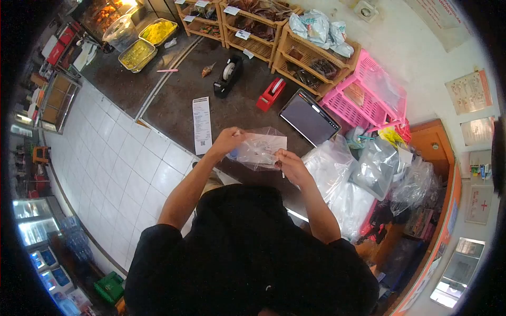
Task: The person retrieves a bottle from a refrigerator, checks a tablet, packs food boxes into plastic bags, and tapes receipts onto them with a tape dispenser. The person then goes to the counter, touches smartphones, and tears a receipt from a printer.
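Observation:
Between my two hands, over the counter's front edge, a clear plastic bag [258, 150] is stretched, with a white paper showing at it. My left hand [230, 141] pinches the bag's upper left side. On the right side, my right hand [291, 164] has its fingers closed on the bag's edge. A long printed receipt [202, 125] lies flat on the dark counter, left of my left hand. Beyond the bag are a red tape dispenser [271, 94], a black tape dispenser [229, 77] and a tablet [310, 117] with a dark screen.
Plastic bags [337, 174] are piled right of my right hand. Behind them stands a pink basket [363, 92]. Wooden racks [253, 29] line the counter's back. Trays of yellow food [158, 32] sit at the far left, and a tiled floor [126, 158] lies left of the counter.

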`<state>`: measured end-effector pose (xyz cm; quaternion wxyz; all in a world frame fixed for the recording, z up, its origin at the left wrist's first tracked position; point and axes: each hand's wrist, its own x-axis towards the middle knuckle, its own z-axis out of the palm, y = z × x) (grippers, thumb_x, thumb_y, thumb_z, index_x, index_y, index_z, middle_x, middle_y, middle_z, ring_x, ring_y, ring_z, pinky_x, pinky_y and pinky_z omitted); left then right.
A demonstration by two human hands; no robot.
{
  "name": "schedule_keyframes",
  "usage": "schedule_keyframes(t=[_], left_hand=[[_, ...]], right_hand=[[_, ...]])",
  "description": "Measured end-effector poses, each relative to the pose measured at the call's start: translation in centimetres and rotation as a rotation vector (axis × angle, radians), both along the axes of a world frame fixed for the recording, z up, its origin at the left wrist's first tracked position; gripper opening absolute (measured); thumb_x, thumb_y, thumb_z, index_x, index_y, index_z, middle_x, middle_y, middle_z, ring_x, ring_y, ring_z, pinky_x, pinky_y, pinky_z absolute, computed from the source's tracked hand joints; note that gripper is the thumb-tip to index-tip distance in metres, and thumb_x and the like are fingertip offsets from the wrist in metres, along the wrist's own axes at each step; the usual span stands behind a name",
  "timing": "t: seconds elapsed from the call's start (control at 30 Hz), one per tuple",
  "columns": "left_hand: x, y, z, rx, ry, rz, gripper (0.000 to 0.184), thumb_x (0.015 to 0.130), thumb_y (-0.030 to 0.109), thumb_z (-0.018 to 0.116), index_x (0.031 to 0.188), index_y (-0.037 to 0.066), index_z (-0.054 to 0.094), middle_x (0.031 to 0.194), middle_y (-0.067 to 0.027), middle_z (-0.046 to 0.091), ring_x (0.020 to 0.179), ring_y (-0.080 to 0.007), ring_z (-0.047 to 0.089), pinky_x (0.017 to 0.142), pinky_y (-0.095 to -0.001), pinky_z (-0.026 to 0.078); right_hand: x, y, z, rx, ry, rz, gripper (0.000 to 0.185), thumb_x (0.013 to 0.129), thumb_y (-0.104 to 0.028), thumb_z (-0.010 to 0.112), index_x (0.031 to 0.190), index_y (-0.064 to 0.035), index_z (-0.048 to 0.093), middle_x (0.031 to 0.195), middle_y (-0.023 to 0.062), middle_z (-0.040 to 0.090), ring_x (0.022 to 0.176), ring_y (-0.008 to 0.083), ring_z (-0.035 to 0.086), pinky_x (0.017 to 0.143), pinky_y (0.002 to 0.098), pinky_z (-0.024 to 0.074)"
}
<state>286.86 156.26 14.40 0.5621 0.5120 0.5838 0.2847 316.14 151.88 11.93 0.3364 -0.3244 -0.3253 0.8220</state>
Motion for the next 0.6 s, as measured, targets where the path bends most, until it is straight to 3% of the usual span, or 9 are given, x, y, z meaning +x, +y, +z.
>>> schedule_keyframes(t=[0.07, 0.13, 0.17, 0.23, 0.33, 0.37, 0.43, 0.57, 0.6], left_hand=[[1.1, -0.8, 0.8, 0.096, -0.246, -0.063, 0.021, 0.093, 0.014, 0.065, 0.102, -0.004, 0.065, 0.085, -0.011, 0.063, 0.087, -0.0118, 0.061, 0.078, -0.0343, 0.05], [1.8, -0.5, 0.8, 0.23, -0.527, -0.195, 0.024, 0.093, 0.008, 0.064, 0.115, -0.001, 0.062, 0.09, -0.011, 0.064, 0.088, -0.0132, 0.061, 0.081, -0.0347, 0.05], [2.2, -0.6, 0.9, 0.281, -0.384, -0.235, 0.024, 0.093, 0.007, 0.063, 0.116, 0.001, 0.061, 0.091, -0.0117, 0.065, 0.089, -0.0152, 0.063, 0.082, -0.0349, 0.05], [2.5, -1.0, 1.3, 0.38, -0.088, -0.31, 0.024, 0.092, 0.004, 0.061, 0.117, 0.004, 0.059, 0.095, -0.0131, 0.066, 0.091, -0.019, 0.065, 0.084, -0.0353, 0.051], [2.7, -1.7, 2.3, 0.464, -0.004, -0.292, 0.026, 0.094, 0.006, 0.061, 0.119, 0.005, 0.054, 0.101, -0.0101, 0.07, 0.095, -0.024, 0.067, 0.083, -0.0378, 0.051], [2.8, -2.1, 2.6, 0.414, 0.022, -0.294, 0.028, 0.093, 0.006, 0.061, 0.119, 0.005, 0.052, 0.1, -0.014, 0.069, 0.094, -0.03, 0.067, 0.081, -0.0398, 0.051], [3.2, -2.6, 4.1, 0.321, 0.069, -0.295, 0.032, 0.09, 0.005, 0.062, 0.118, 0.005, 0.047, 0.098, -0.0219, 0.067, 0.093, -0.0419, 0.068, 0.076, -0.0439, 0.053], [3.5, -3.4, 3.9, 0.355, 0.155, -0.158, 0.036, 0.087, 0.002, 0.064, 0.117, 0.004, 0.043, 0.096, -0.0233, 0.066, 0.092, -0.0458, 0.066, 0.074, -0.0476, 0.052], [4.0, -3.8, 3.5, 0.389, 0.113, -0.076, 0.035, 0.087, 0.001, 0.063, 0.115, 0.003, 0.043, 0.096, -0.0234, 0.065, 0.092, -0.0453, 0.066, 0.074, -0.0475, 0.052]], right_hand=[[-1.3, -0.4, 3.3, -0.112, 0.104, -0.056, 0.007, 0.097, -0.01, 0.064, 0.092, -0.0077, 0.059, 0.105, 0.0012, 0.06, 0.101, 0.0102, 0.057, 0.092, 0.0304, 0.0445], [-2.8, -0.1, 2.1, 0.0, 0.056, -0.11, 0.007, 0.095, -0.007, 0.065, 0.092, -0.0069, 0.059, 0.106, 0.0018, 0.061, 0.101, 0.0125, 0.058, 0.092, 0.0311, 0.0453], [-3.7, 0.1, 1.6, 0.062, 0.032, -0.132, 0.007, 0.094, -0.006, 0.066, 0.092, -0.0065, 0.059, 0.107, 0.0021, 0.061, 0.101, 0.0137, 0.059, 0.092, 0.0314, 0.0457], [-6.5, 0.2, 3.0, 0.468, -0.225, -0.324, 0.007, 0.093, -0.005, 0.066, 0.093, -0.0051, 0.059, 0.105, 0.0037, 0.062, 0.099, 0.0146, 0.06, 0.09, 0.0317, 0.0469], [-8.9, 0.8, 3.0, 0.937, -0.636, -0.527, 0.009, 0.092, -0.005, 0.067, 0.093, -0.0028, 0.058, 0.101, 0.0076, 0.063, 0.095, 0.0161, 0.061, 0.085, 0.0317, 0.0486], [-9.2, 0.9, 2.7, 1.066, -0.784, -0.58, 0.01, 0.092, -0.006, 0.067, 0.094, -0.002, 0.058, 0.099, 0.0091, 0.063, 0.093, 0.0166, 0.061, 0.083, 0.0316, 0.0492], [-9.4, 1.1, 2.7, 0.896, -0.739, -0.509, 0.012, 0.091, -0.005, 0.068, 0.094, -0.001, 0.058, 0.094, 0.0112, 0.063, 0.085, 0.0194, 0.063, 0.078, 0.0329, 0.0501], [-9.5, 1.3, 4.0, 0.558, -0.77, -0.406, 0.014, 0.088, -0.004, 0.07, 0.09, 0.0012, 0.057, 0.081, 0.0134, 0.063, 0.072, 0.0259, 0.063, 0.068, 0.035, 0.0504], [-9.4, 1.4, 3.8, 0.629, -0.827, -0.392, 0.013, 0.09, -0.006, 0.069, 0.09, 0.0011, 0.058, 0.078, 0.0126, 0.063, 0.07, 0.0245, 0.062, 0.067, 0.0349, 0.0501]])
